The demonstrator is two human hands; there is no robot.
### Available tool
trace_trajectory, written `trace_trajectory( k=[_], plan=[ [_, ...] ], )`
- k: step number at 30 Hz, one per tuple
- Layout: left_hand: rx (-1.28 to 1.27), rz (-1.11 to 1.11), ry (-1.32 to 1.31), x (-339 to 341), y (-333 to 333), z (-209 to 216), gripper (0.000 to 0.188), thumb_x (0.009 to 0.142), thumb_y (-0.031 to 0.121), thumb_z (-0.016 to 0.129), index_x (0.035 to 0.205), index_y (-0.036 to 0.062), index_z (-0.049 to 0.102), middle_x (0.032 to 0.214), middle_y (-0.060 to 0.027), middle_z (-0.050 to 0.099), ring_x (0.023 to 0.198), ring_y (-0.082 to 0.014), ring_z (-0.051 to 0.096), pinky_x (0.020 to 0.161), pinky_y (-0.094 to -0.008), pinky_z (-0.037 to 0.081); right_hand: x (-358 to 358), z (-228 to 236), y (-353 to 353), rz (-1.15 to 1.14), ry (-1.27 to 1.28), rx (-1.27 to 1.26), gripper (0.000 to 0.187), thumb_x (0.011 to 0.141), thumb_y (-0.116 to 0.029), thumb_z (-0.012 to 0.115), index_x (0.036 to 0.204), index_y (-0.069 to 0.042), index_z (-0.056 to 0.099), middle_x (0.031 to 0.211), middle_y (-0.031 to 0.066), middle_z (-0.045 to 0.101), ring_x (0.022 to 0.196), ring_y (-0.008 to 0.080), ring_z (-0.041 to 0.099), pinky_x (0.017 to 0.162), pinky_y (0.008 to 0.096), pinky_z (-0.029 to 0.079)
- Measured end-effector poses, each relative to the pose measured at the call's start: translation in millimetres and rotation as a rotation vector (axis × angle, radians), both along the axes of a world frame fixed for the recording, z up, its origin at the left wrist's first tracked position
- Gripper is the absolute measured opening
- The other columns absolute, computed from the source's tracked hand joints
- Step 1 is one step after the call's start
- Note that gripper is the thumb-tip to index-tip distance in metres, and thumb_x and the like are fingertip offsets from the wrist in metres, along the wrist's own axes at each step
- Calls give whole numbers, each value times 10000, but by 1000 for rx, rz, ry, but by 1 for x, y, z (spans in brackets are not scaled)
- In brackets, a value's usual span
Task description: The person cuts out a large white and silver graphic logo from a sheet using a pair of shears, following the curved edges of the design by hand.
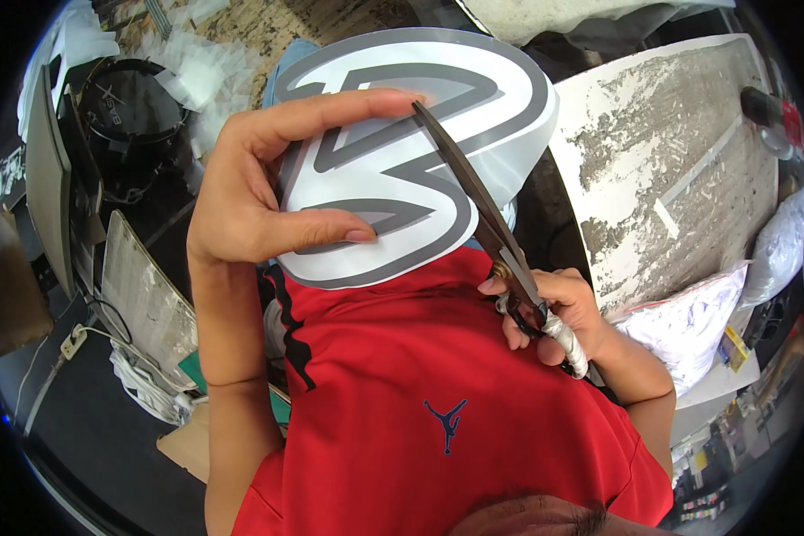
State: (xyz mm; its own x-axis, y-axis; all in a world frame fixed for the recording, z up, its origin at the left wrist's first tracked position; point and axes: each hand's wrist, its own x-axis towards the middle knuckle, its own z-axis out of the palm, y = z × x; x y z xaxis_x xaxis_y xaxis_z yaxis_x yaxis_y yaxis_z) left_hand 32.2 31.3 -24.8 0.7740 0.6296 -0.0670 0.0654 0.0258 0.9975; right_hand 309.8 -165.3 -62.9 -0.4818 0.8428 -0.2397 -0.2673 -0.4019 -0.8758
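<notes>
While your left hand (250,201) pinches the sheet (411,152) between thumb and forefinger, curled only partway round its left edge, you hold it up in front of your chest. It is a thin, glossy white cut-out with a rounded outline, printed with thick grey bands that form a bold angular shape. It curves slightly, as stiff film or coated paper does.

Your right hand (554,313) is closed around the handles of the scissors (482,214), fingers through the loops, which are wrapped in white tape. Their long, dark metal blades lie nearly shut and slant up to the left across the right half of the sheet, the tip reaching your left forefinger at the upper edge.

Below the sheet you see your red shirt (420,393), a smooth knit with a black side stripe. To the right stands a tabletop (679,143), its white coating flaked and scraped down to grey-brown, and a crinkled clear plastic bag (688,322) lies at its near edge.
</notes>
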Motion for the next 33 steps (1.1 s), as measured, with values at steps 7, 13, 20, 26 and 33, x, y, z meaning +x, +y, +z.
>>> trace_trajectory(
  k=[7, 13, 20, 26, 33],
  plan=[
    [-46, -5, -45, 1, 1, -1, 749, 581, -1, 861, 1280, -66, 599, 1263, -187, 644, 1190, -247, 610, 1055, -355, 443, -1, 3, 1, -4, -95, 6, 795, 779, -511, 787, 1307, 43, 571, 511, -9, 501, 490, 25, 473, 496, 208, 341],
    [-56, 14, 18, -2, 1, -2, 835, 520, 109, 854, 1275, -116, 576, 1273, -213, 631, 1178, -242, 614, 1065, -324, 404, -1, 2, 0, 15, -119, 22, 687, 815, -380, 809, 1307, 38, 576, 484, -22, 407, 475, 21, 399, 494, 207, 308],
    [-107, -40, -76, -4, 6, -7, 740, 596, -4, 845, 1283, -85, 585, 1282, -197, 631, 1209, -248, 594, 1061, -354, 436, -2, 1, 0, -4, -144, 60, 560, 839, -216, 793, 1300, 28, 590, 482, -35, 314, 475, 19, 357, 499, 206, 296],
    [-88, -73, -70, -4, 8, -7, 754, 594, -5, 850, 1292, -88, 576, 1289, -198, 627, 1214, -244, 591, 1066, -348, 426, -2, 4, 2, 15, -144, 37, 502, 835, -131, 762, 1290, 11, 603, 486, -37, 289, 469, 17, 327, 509, 201, 299],
    [-102, 2, 22, -4, 4, -7, 867, 499, 128, 871, 1277, -118, 578, 1246, -213, 645, 1163, -239, 624, 1056, -314, 408, -2, 3, 0, 14, -151, 30, 501, 837, -140, 767, 1285, 15, 607, 487, -39, 273, 473, 17, 322, 517, 194, 302]
  ],
)
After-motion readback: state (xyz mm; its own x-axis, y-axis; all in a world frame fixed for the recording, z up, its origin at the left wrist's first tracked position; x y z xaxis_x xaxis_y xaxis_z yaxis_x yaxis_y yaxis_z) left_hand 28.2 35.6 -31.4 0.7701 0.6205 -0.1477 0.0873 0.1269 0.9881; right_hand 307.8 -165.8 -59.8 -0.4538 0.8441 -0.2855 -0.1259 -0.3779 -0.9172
